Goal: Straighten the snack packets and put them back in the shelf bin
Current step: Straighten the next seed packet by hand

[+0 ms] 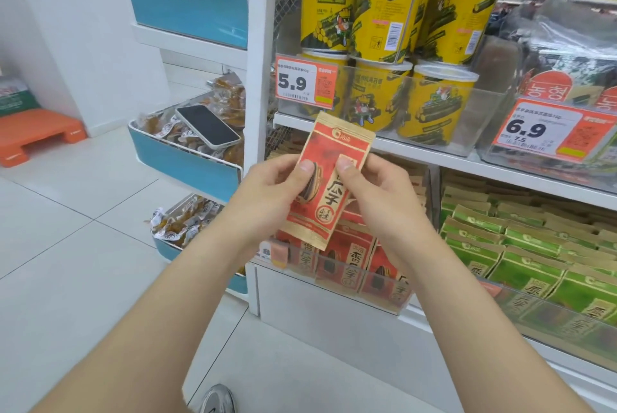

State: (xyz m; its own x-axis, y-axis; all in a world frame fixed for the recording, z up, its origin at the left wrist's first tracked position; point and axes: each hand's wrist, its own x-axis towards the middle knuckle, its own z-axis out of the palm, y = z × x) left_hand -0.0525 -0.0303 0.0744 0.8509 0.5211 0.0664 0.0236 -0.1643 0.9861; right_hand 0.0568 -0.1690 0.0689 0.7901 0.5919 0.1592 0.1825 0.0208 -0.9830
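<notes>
both hands, left hand and right hand, pinch one red sunflower seed packet above its clear shelf bin, thumbs on front

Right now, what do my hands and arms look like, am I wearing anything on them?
Both are bare: the left hand and right hand show no gloves, rings or watch, and no sleeve shows on either forearm. The thumbnails are short, unpainted.
</notes>
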